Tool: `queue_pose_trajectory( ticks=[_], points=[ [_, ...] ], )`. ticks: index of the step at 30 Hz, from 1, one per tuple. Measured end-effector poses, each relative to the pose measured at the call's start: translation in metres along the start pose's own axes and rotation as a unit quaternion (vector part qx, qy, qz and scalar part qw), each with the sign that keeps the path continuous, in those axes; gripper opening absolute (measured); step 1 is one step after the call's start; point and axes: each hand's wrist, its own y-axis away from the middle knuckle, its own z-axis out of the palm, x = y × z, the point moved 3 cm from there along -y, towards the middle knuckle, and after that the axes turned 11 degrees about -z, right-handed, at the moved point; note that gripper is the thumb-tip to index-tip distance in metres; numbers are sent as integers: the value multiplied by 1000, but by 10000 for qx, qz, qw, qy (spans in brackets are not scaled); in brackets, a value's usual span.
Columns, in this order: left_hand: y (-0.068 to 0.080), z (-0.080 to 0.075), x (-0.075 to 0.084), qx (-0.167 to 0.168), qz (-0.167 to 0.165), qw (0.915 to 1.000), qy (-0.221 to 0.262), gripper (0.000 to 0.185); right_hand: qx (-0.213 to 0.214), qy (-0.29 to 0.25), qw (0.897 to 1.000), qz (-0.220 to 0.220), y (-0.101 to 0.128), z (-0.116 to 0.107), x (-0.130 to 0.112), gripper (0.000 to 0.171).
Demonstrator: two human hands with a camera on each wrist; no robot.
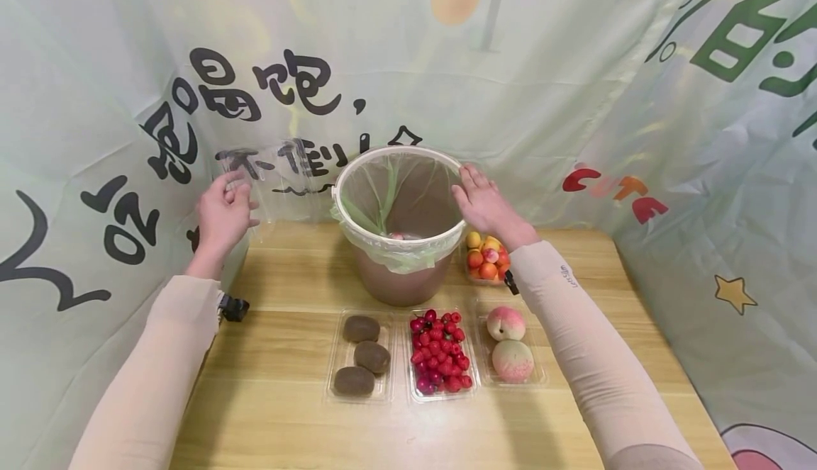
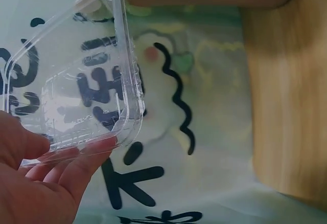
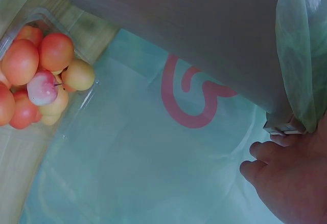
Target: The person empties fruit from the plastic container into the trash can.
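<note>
An empty clear plastic tray (image 2: 82, 75) is pinched in the left hand (image 1: 222, 213) beyond the desk's (image 1: 287, 413) far left corner. The right hand (image 1: 485, 204), released and flat-fingered, is laid on the lined bucket's (image 1: 398, 225) rim. Only the right wrist view shows the small fruits (image 3: 38, 75) closely; "CUTE" (image 1: 615, 193) is read on the backdrop.

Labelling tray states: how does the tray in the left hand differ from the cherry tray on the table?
The held tray is empty; the cherry tray is full of red cherries. The held tray is lifted off the table and tilted, gripped by the left hand beside the bucket; the cherry tray lies flat on the table between the kiwi tray and peach tray. Both are clear plastic.
</note>
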Motion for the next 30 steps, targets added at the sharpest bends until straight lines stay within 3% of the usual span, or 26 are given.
queue_pose_trajectory(
  ticks=[12, 22, 30],
  points=[
    [8, 3, -29, -541, -108, 9979, -326, 48, 41, -36, 10000, -26, 0, 0, 1, 72],
    [8, 10, -67, -975, -131, 9919, -806, 46, 77, -57, 10000, -24, 0, 0, 1, 71],
    [5, 14, -98, -1344, -596, 9823, -1158, 46, 78, -32, 10000, -24, 0, 0, 1, 70]
  ],
)
